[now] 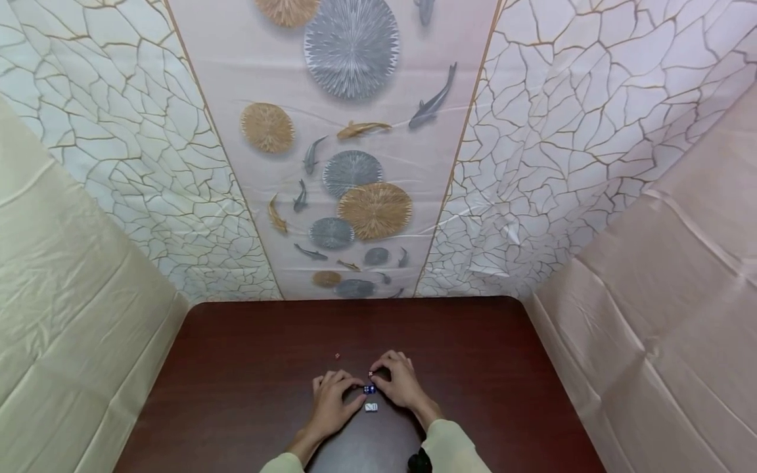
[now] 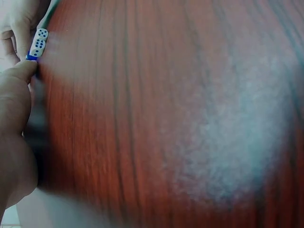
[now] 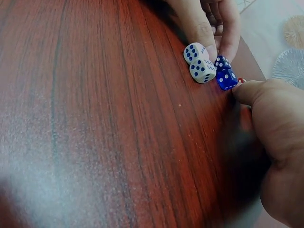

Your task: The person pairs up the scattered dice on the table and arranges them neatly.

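Note:
Two blue dice stand side by side on the table, with two white dice in a matching pair on the near side. My left hand holds the left blue die between thumb and index finger. From the other side, my right hand pinches a small red die just beyond the blue pair. In the right wrist view the right thumb mostly covers that red die, and its tip is close against the right blue die. The white dice sit beside the left thumb.
Another red die lies farther back, to the left, on the dark wooden table. A black object is by the right sleeve at the near edge. Patterned cloth hangs behind the table, and plain cloth flanks both sides.

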A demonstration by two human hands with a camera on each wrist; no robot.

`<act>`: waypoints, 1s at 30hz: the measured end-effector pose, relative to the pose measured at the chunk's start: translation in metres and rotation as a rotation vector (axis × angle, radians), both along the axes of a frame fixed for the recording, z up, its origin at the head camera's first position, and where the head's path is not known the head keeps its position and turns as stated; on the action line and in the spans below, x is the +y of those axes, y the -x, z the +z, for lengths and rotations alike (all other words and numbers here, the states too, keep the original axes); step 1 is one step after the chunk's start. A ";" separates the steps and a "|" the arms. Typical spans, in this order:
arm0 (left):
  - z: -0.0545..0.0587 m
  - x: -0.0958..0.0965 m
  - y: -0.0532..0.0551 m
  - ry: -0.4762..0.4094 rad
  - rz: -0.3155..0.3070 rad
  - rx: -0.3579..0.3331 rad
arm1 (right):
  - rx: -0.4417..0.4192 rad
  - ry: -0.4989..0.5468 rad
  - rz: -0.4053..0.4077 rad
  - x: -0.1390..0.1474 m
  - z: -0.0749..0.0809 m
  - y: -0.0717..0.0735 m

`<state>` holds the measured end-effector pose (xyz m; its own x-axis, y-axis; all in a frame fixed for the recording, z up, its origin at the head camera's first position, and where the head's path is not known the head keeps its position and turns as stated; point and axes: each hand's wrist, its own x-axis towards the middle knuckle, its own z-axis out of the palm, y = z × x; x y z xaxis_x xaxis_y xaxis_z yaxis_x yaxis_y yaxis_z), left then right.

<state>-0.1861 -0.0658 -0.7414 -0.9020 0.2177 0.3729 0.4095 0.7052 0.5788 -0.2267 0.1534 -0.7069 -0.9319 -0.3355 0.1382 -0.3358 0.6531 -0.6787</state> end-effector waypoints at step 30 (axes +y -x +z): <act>0.010 -0.030 0.042 -0.183 0.311 -0.022 | 0.005 0.024 -0.015 -0.001 -0.003 0.000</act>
